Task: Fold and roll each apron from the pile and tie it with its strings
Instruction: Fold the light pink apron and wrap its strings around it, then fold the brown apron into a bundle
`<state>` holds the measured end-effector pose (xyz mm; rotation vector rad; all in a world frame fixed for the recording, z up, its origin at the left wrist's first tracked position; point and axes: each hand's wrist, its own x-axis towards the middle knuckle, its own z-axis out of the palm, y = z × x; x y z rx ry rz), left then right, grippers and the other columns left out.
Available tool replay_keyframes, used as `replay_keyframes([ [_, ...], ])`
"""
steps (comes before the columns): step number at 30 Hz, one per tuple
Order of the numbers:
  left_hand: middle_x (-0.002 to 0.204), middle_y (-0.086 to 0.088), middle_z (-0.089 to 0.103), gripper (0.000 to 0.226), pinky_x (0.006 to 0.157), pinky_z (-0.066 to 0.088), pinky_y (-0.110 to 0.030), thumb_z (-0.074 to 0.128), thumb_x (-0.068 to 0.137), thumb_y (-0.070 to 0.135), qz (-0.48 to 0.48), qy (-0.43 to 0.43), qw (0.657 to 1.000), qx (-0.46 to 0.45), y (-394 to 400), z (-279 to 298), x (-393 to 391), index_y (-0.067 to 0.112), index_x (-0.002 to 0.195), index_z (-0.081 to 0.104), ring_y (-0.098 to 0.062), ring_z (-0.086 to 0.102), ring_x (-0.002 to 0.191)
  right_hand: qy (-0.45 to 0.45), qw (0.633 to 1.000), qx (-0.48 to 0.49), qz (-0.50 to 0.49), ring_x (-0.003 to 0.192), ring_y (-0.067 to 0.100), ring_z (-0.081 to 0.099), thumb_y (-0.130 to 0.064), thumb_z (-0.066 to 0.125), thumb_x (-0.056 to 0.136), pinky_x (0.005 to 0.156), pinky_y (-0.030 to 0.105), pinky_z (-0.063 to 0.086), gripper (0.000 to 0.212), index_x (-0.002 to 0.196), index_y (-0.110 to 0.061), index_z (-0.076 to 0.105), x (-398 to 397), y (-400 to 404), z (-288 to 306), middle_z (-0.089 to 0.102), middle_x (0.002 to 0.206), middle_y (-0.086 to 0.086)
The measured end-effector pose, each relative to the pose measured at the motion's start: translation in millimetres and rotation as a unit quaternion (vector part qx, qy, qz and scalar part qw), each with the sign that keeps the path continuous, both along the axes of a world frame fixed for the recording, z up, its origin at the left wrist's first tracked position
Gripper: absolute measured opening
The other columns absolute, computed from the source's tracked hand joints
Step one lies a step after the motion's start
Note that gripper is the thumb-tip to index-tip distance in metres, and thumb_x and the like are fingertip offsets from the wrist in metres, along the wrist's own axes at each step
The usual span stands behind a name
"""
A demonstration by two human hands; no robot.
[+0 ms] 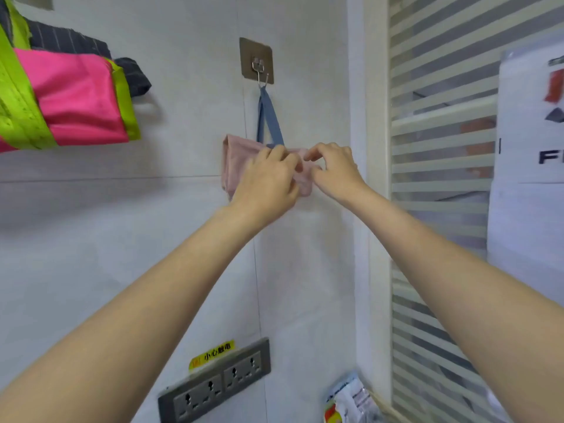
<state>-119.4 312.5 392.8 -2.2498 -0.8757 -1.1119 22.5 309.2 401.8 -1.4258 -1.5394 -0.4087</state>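
Pink apron (236,166), rolled into a short bundle, hangs against the wall tile from its blue strap (268,117), which loops over the metal hook (260,71) on an adhesive plate. Both my hands are on the bundle's right half. Left hand (268,178) lies over the roll, fingers curled around the fabric. Right hand (332,169) has thumb and forefinger drawn together in a pinch at the bundle's end; whether a string sits in that pinch I cannot tell, my fingers cover it.

Judgement: this is the tying or tucking stage. To do it well, keep the left hand clamped so the roll does not loosen, pull the tie snug rather than hard, and keep downward load light, since the strap rests on a small hook.

Containers: none proper. Upper left, a rail or shelf I cannot make out carries more fabric, a pink and lime piece (73,99) and a dark striped one (70,41) behind it, likely the remaining pile. Lower right, a printed packet (351,401), contents unreadable. Double wall socket (213,383) sits below, well apart from the apron.
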Motion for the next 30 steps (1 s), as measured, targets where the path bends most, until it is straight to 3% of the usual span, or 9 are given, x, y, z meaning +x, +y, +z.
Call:
replay_keyframes([
  [3, 0.119, -0.015, 0.051, 0.04, 0.09, 0.038, -0.039, 0.048, 0.088, 0.01, -0.079, 0.028, 0.993, -0.089, -21, -57, 29, 0.008, 0.128, 0.051, -0.032, 0.045, 0.108, 0.019, 0.999, -0.046, -0.008, 0.112, 0.028, 0.048, -0.008, 0.046, 0.086, 0.095, 0.044, 0.041, 0.024, 0.101, -0.01, 0.064, 11, -42, -59, 0.064, 0.109, 0.007],
  [6, 0.117, -0.017, 0.051, 0.04, 0.093, 0.04, -0.045, 0.048, 0.088, 0.009, -0.153, 0.093, 0.964, -0.196, -50, -138, 59, 0.007, 0.127, 0.051, -0.035, 0.047, 0.109, 0.02, 0.982, -0.184, -0.049, 0.096, 0.02, 0.053, -0.008, 0.048, 0.089, 0.077, 0.026, 0.038, 0.021, 0.104, -0.009, 0.062, 34, -105, -143, 0.062, 0.101, 0.002],
  [9, 0.118, -0.015, 0.05, 0.038, 0.092, 0.04, -0.043, 0.05, 0.086, 0.012, -0.226, 0.237, 0.905, -0.27, -95, -232, 91, 0.007, 0.124, 0.053, -0.034, 0.047, 0.111, 0.037, 0.927, -0.361, -0.096, 0.101, 0.024, 0.055, -0.013, 0.046, 0.094, 0.077, 0.026, 0.038, 0.026, 0.115, -0.006, 0.059, 59, -191, -234, 0.061, 0.107, 0.006],
  [12, 0.12, -0.013, 0.05, 0.032, 0.093, 0.039, -0.038, 0.051, 0.088, 0.013, -0.308, 0.342, 0.829, -0.318, -158, -318, 117, 0.008, 0.119, 0.054, -0.03, 0.047, 0.113, 0.071, 0.84, -0.513, -0.161, 0.109, 0.027, 0.056, -0.012, 0.044, 0.094, 0.084, 0.029, 0.041, 0.028, 0.116, -0.003, 0.059, 78, -287, -315, 0.061, 0.118, 0.014],
  [17, 0.124, -0.008, 0.044, 0.033, 0.095, 0.04, -0.037, 0.052, 0.091, 0.02, -0.362, 0.504, 0.706, -0.34, -244, -410, 128, 0.015, 0.124, 0.051, -0.025, 0.048, 0.114, 0.143, 0.761, -0.598, -0.207, 0.108, 0.026, 0.057, -0.013, 0.049, 0.091, 0.091, 0.033, 0.045, 0.023, 0.107, -0.006, 0.064, 88, -401, -399, 0.063, 0.114, 0.01],
  [20, 0.127, -0.007, 0.043, 0.036, 0.09, 0.042, -0.036, 0.053, 0.091, 0.018, -0.343, 0.571, 0.665, -0.338, -272, -445, 125, 0.014, 0.127, 0.049, -0.026, 0.052, 0.11, 0.165, 0.717, -0.651, -0.188, 0.104, 0.026, 0.058, -0.025, 0.058, 0.09, 0.088, 0.035, 0.048, 0.023, 0.105, -0.01, 0.063, 77, -435, -445, 0.063, 0.113, 0.008],
  [24, 0.128, -0.006, 0.043, 0.038, 0.088, 0.044, -0.038, 0.055, 0.09, 0.018, -0.299, 0.613, 0.64, -0.353, -295, -473, 126, 0.016, 0.127, 0.048, -0.027, 0.056, 0.106, 0.082, 0.621, -0.764, -0.151, 0.112, 0.031, 0.053, -0.047, 0.066, 0.082, 0.088, 0.038, 0.047, 0.056, 0.117, -0.004, 0.056, 53, -464, -499, 0.059, 0.119, 0.012],
  [27, 0.128, -0.005, 0.044, 0.042, 0.089, 0.043, -0.038, 0.057, 0.09, 0.022, -0.286, 0.621, 0.644, -0.343, -311, -486, 132, 0.016, 0.129, 0.046, -0.027, 0.055, 0.108, -0.006, 0.626, -0.762, -0.164, 0.118, 0.032, 0.047, -0.03, 0.065, 0.087, 0.091, 0.039, 0.043, 0.048, 0.124, -0.002, 0.052, 43, -480, -517, 0.054, 0.126, 0.015],
  [30, 0.131, -0.004, 0.044, 0.062, 0.091, 0.043, -0.038, 0.064, 0.085, 0.035, -0.264, 0.632, 0.646, -0.336, -324, -491, 138, 0.017, 0.138, 0.037, -0.027, 0.053, 0.114, 0.026, 0.671, -0.722, -0.166, 0.112, 0.036, 0.053, -0.009, 0.052, 0.092, 0.084, 0.039, 0.044, 0.031, 0.122, -0.003, 0.053, 52, -481, -504, 0.053, 0.125, 0.017],
])
